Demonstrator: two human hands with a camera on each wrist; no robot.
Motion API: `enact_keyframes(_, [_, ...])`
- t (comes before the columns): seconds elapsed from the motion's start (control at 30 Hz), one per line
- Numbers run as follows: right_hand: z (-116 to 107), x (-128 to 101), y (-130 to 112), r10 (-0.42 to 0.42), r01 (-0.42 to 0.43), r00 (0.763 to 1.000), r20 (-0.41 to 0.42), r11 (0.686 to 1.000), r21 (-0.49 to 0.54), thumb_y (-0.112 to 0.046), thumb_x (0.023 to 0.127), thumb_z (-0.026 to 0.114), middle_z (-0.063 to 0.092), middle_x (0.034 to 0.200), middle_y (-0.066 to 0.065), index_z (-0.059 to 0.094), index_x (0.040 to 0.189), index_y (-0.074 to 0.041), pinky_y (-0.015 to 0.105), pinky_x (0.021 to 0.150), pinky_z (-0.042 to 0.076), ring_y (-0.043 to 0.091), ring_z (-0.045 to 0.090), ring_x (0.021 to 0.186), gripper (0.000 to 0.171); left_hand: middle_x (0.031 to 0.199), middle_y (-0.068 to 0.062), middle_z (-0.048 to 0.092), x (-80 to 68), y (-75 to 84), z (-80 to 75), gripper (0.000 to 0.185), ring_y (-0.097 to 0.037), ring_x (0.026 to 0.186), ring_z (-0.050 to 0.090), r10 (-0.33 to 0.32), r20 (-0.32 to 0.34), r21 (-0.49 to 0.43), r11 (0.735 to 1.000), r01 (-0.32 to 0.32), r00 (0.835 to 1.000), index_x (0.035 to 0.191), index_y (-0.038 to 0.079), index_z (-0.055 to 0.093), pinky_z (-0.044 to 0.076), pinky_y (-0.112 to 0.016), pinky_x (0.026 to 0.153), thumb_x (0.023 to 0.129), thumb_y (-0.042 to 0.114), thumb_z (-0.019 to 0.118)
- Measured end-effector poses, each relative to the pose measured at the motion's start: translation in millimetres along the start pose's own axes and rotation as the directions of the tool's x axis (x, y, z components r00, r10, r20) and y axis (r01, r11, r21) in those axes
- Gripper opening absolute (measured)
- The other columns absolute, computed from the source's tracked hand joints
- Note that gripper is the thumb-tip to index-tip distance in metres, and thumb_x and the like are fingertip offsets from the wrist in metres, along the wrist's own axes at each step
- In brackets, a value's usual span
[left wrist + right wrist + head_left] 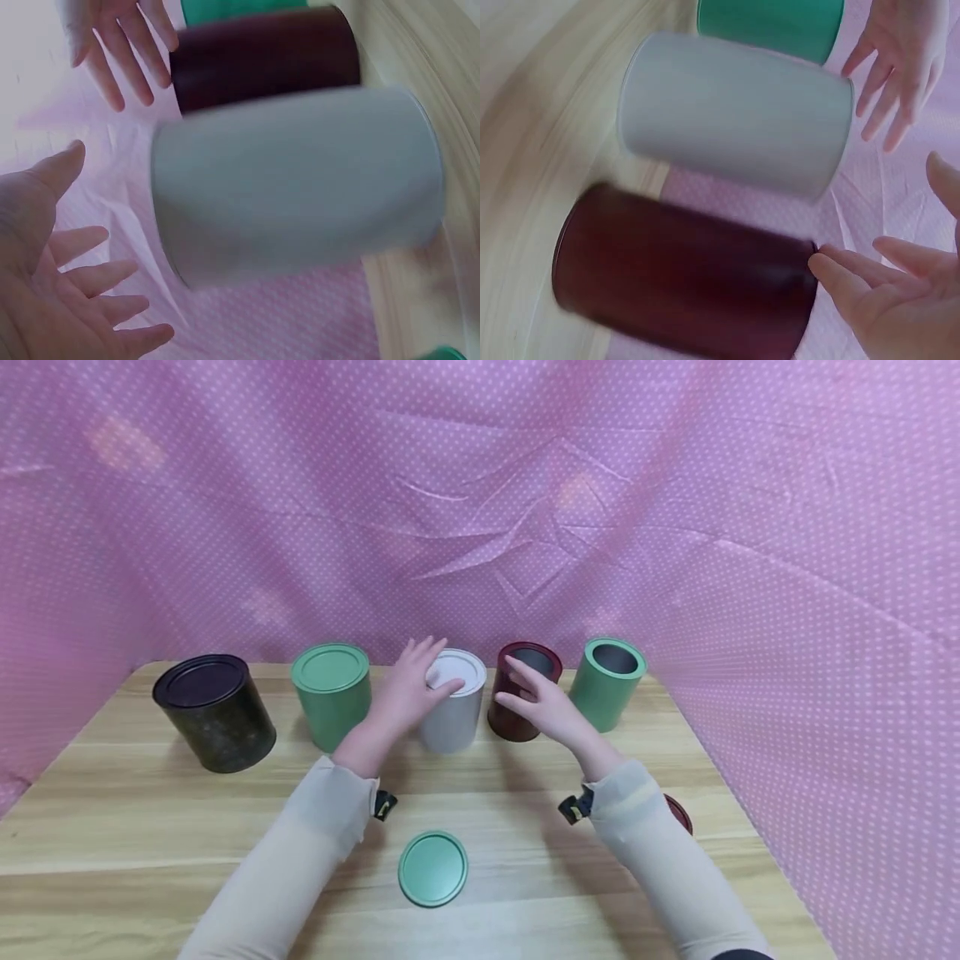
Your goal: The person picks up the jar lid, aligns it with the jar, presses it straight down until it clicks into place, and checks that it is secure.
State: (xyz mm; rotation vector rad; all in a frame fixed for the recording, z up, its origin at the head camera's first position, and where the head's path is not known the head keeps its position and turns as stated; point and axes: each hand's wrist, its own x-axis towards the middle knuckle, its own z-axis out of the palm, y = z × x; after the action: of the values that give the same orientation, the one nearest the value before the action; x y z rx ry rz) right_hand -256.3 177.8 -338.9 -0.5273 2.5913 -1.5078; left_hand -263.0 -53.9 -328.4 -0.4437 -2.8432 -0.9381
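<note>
Stood in a row near the back of the wooden table [187, 810]: a black tin [215, 713] with its lid on, a green tin [332, 695] with its lid on, a white tin [452, 700] with its lid on, a dark red tin [522, 690] standing open, and a second green tin [609, 682] standing open at the far right. Lay flat near the front of the table, between the two sleeves: a loose green lid [432, 867]. Showed just behind the right sleeve [660, 852]: the edge of a dark red lid [679, 813], mostly hidden.

Was released and spread, gripping nothing: the left hand [415, 687], with its fingertips at the top left edge of the white tin; could not tell whether touching or just above. Was likewise released, fingers straight and apart: the right hand [542, 702], held in front of the dark red tin, between it and the white tin, holding nothing.

Showed in the blurred left wrist view: the white tin beside open fingers, with the dark red tin just behind it. Hung behind and at both sides: a pink dotted cloth [525, 485].
</note>
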Motion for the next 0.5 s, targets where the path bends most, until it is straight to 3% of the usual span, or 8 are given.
enact_keyframes(0.27, [-22.3, -28.7, 12.8, -0.015, 0.001, 0.995, -0.094, 0.989, -0.147, -0.031, 0.094, 0.063, 0.035, 0.154, 0.016, 0.033, 0.151, -0.012, 0.048, 0.115, 0.032, 0.034, 0.035, 0.141, 0.068, 0.158, -0.014, 0.027, -2.4, 29.3, 12.1, 0.076, -0.036, 0.148, 0.016, 0.137, 0.025, 0.006, 0.99, -0.137, 0.99, 0.151, 0.012, 0.034, 0.019, -0.057, 0.118, 0.091, 0.048, 0.062])
enact_keyframes(0.37, [-33.2, -39.3, 17.7, -0.01, -0.017, 0.993, -0.119, 0.975, -0.224, -0.032, 0.094, 0.063, 0.028, 0.158, 0.012, 0.031, 0.152, -0.012, 0.052, 0.117, 0.026, 0.033, 0.027, 0.145, 0.069, 0.158, -0.013, 0.027, -2.4, 41.2, 23.9, 0.076, -0.034, 0.148, 0.017, 0.221, 0.035, -0.008, 0.975, -0.22, 0.975, 0.151, 0.013, 0.033, 0.021, -0.054, 0.118, 0.091, 0.048, 0.062])
enact_keyframes(0.5, [-47.9, -55.3, 24.6, 0.019, -0.051, 0.994, -0.111, 0.956, -0.289, -0.032, 0.096, 0.061, 0.018, 0.161, 0.015, 0.025, 0.154, -0.01, 0.061, 0.116, 0.019, 0.036, 0.013, 0.149, 0.072, 0.158, -0.011, 0.029, -3.6, 54.1, 44.9, 0.075, -0.032, 0.148, 0.021, 0.344, 0.041, -0.008, 0.939, -0.344, 0.938, 0.151, 0.013, 0.034, 0.025, -0.053, 0.117, 0.09, 0.046, 0.064])
